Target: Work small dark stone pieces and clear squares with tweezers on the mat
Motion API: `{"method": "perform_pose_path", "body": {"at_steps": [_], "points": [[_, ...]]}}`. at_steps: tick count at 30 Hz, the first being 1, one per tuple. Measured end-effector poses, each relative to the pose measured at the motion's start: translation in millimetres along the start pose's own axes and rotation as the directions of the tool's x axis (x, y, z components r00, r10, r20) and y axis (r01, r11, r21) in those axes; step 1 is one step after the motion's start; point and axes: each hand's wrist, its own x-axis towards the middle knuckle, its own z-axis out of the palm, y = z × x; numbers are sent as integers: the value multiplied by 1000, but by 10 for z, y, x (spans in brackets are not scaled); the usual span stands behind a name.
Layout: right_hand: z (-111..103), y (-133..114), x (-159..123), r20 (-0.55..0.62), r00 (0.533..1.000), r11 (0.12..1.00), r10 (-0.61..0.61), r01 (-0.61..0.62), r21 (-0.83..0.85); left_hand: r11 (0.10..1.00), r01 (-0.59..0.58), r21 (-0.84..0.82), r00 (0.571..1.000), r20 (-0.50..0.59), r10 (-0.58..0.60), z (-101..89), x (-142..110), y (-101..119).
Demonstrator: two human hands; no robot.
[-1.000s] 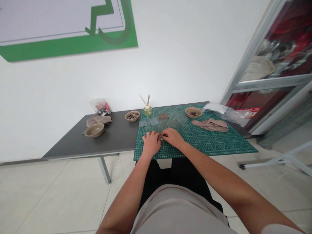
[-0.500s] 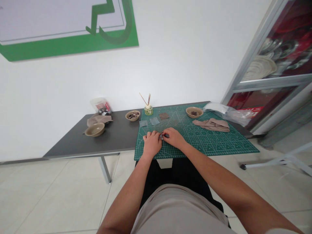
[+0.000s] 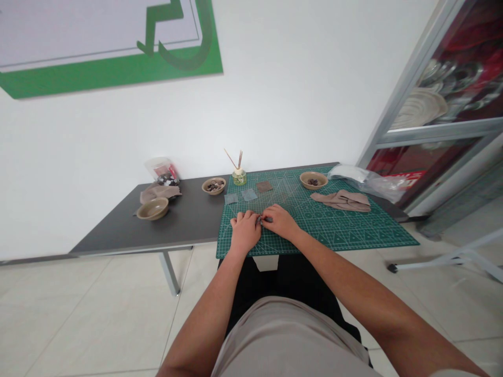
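Head cam: R hand point(image 3: 281, 222) pinched small dark piece point(image 3: 269, 219) on mat point(image 3: 353, 233) nr desk's point(image 3: 184, 225) front edge, L hand point(image 3: 245, 230) beside it, grip unclear; uneven finger pressure could've flicked it over that edge.

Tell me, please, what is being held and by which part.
The right hand holds a small dark piece; which part, and whether the left hand grips anything, cannot be told.

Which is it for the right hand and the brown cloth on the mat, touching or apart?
Apart. The head view shows a strip of green mat between the right hand and the cloth.
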Motion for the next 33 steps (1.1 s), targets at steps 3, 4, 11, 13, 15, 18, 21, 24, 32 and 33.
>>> {"method": "perform_pose_path", "body": {"at_steps": [3,4,11,13,15,18,21,24,32,33], "points": [[-3,20,-5,13,1000,999,-7,8,-34,1000,4,6,1000,9,-4,-12,-2,3],[-1,27,-4,8,1000,999,8,-7,-50,1000,5,8,1000,11,-5,-16,-2,5],[-15,12,5,18,1000,998,-14,15,-53,1000,2,3,1000,8,-2,-9,8,8],[-28,0,-4,33,999,999,-41,42,-30,1000,2,8,1000,4,-2,-2,10,5],[-34,-6,-15,27,999,998,-31,32,-48,1000,3,13,1000,3,-3,1,9,4],[-27,2,-22,-11,1000,995,25,-26,-101,1000,1,14,1000,7,-1,-1,5,6],[-20,14,-14,4,1000,996,17,-16,-87,1000,0,16,1000,8,0,-4,3,11],[-26,16,-10,39,999,999,-35,36,-22,1000,5,15,1000,12,-5,-9,4,14],[-5,24,-32,14,1000,998,-17,18,-63,999,17,39,999,36,-18,-29,5,28],[-3,29,-30,15,999,998,-28,29,-60,999,16,44,999,31,-17,-27,5,29]]}}
